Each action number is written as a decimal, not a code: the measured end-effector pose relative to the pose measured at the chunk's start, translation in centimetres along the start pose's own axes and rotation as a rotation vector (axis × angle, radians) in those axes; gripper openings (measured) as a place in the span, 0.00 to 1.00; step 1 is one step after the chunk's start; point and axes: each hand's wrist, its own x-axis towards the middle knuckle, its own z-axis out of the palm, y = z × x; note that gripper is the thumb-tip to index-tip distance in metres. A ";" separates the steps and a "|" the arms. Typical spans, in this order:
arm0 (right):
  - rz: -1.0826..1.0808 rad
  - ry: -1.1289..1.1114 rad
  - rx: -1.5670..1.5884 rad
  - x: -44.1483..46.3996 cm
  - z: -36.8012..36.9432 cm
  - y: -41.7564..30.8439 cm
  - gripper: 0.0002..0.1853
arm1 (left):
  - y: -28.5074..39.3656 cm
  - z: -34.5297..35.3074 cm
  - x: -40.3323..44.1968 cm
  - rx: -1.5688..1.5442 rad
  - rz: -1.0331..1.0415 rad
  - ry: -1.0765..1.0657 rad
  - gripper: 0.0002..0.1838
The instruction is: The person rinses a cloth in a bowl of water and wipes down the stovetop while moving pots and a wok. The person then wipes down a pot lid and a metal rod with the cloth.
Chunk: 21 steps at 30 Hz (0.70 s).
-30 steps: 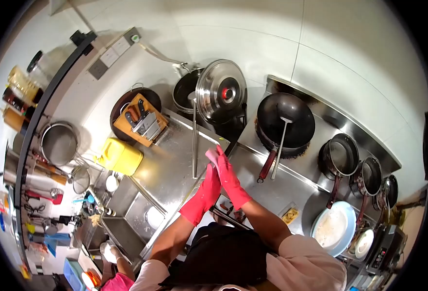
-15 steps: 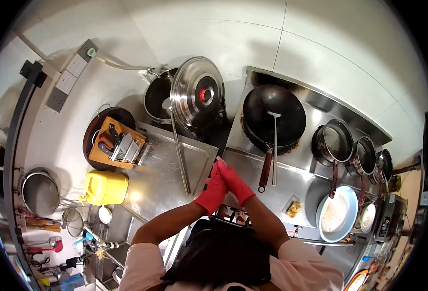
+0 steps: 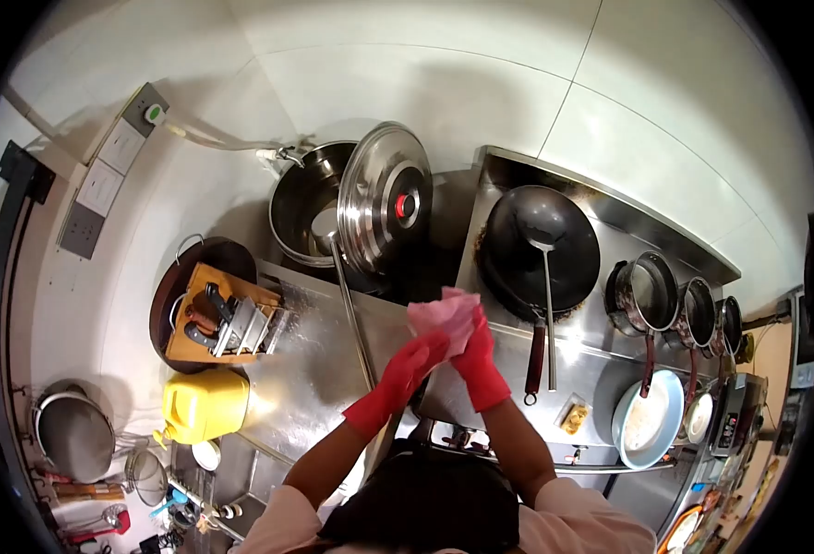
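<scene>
Both of my hands wear red gloves and meet over the counter between the steel worktop and the stove. A thin pink cloth (image 3: 446,316) bunches up above the fingers, its edges spread. My left hand (image 3: 414,363) is closed on its lower left part. On the other side my right hand (image 3: 476,355) grips the cloth with the fingers up along it. The black wok (image 3: 573,263), with a ladle (image 3: 547,319) resting in it, stands to the right of the hands. Left of them a long-handled ladle (image 3: 353,319) leans out of a deep pot (image 3: 287,208).
A steel lid (image 3: 374,198) leans against the pot. Knives stand in a wooden block (image 3: 194,337) beside a yellow jug (image 3: 208,406). Saucepans (image 3: 651,286) line the stove's right, with a blue basin (image 3: 673,415) and a small food tray (image 3: 573,417) in front.
My hands were pressed together, fingertips meeting; now they are a little apart, and the pink cloth shows spread between them. The view has shifted slightly.
</scene>
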 end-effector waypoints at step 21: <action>-0.686 0.457 -1.804 35.1 15.7 6.6 0.31 | -24.0 5.2 16.3 -1.367 -0.507 0.226 0.29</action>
